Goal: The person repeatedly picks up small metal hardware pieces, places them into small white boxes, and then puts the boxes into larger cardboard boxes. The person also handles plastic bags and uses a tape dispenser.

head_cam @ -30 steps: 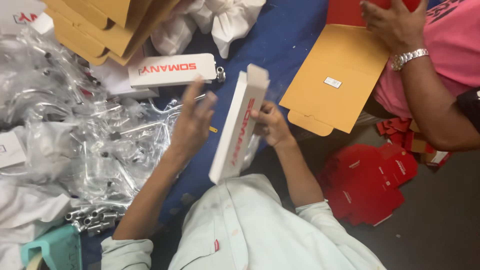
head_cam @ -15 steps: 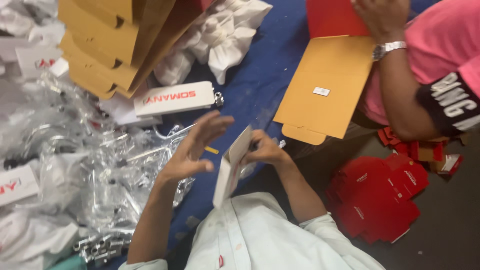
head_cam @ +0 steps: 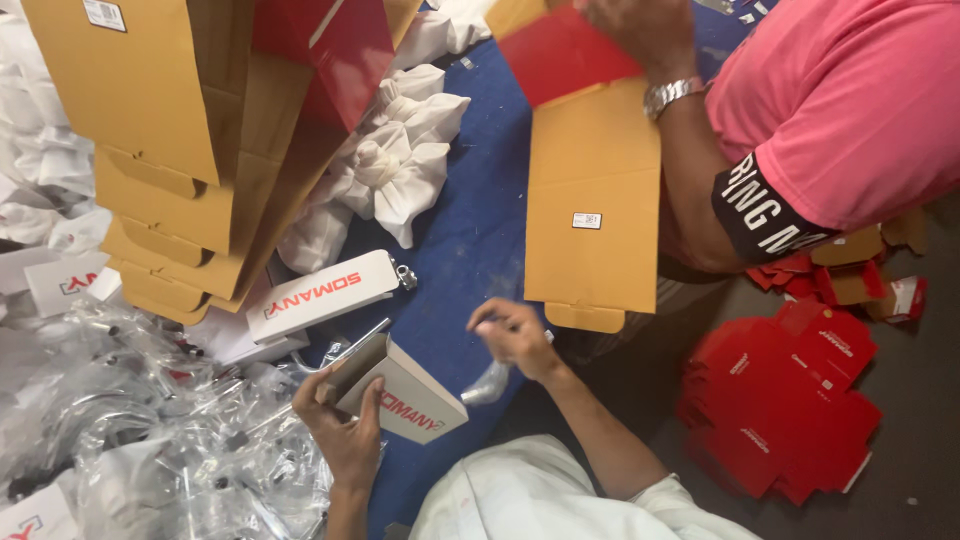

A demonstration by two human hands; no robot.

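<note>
My left hand (head_cam: 345, 432) grips a long white box with red lettering (head_cam: 405, 400) by its open end. The box lies tilted over the blue cloth (head_cam: 470, 250). My right hand (head_cam: 515, 335) is off the box, a little to its right, fingers curled on a crumpled clear plastic bag (head_cam: 488, 384) that hangs below it. A second white box of the same kind (head_cam: 320, 292) lies shut just above my left hand, with a small metal fitting at its right end.
Another person in a pink shirt (head_cam: 840, 110), wearing a wristwatch, handles a flat brown and red carton (head_cam: 592, 200) at the upper right. Stacked brown cartons (head_cam: 170, 150), white cloth bundles (head_cam: 400, 160), clear bags of metal parts (head_cam: 150, 440) and flat red cartons (head_cam: 780, 400) lie around.
The white box stood upright between both hands; now it is tipped down in my left hand alone. My right hand has let go and moved right with the plastic bag.
</note>
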